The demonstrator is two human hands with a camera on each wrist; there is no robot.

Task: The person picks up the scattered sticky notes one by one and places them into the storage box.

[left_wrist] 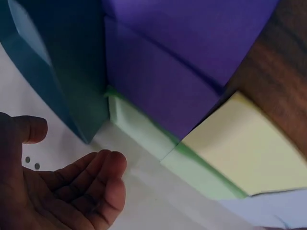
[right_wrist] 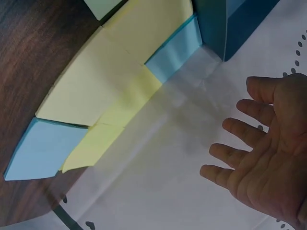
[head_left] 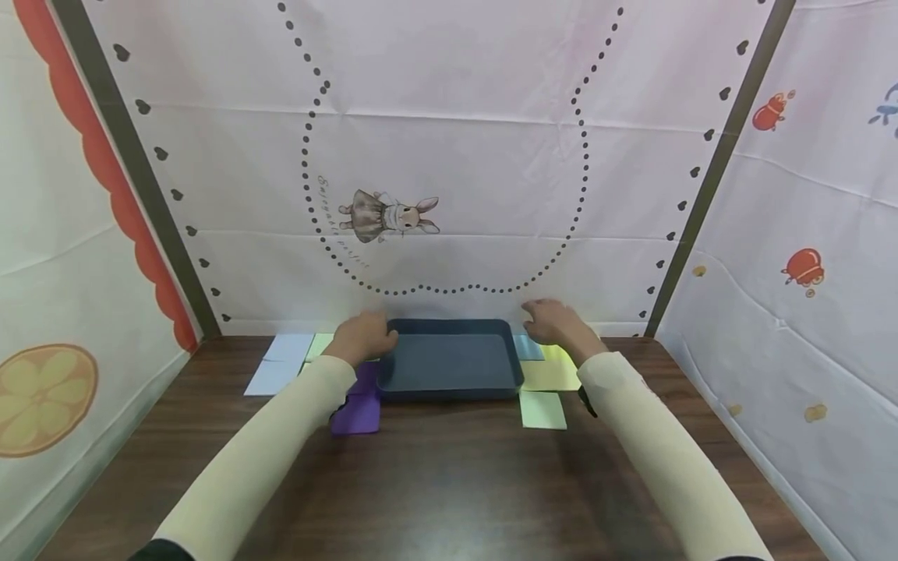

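A dark blue-grey rectangular tray [head_left: 449, 362] lies on the table near the back wall. My left hand [head_left: 361, 339] hovers at its far left corner. In the left wrist view the left hand's fingers [left_wrist: 114, 165] bend loosely, thumb apart, with nothing held. Beyond the tray's right side is my right hand [head_left: 556, 323], its fingers [right_wrist: 242, 132] spread and holding nothing in the right wrist view. Purple paper squares [head_left: 356, 413] lie along the tray's left edge. On the right side are a pale green square [head_left: 542, 411], yellow squares [head_left: 547, 375] and a blue one [head_left: 528, 348].
Light blue paper [head_left: 279, 366] lies farther left on the dark wooden table [head_left: 449, 483]. Printed white cloth [head_left: 456, 195] rises right behind the tray, and patterned cloth walls [head_left: 786, 312] enclose both sides.
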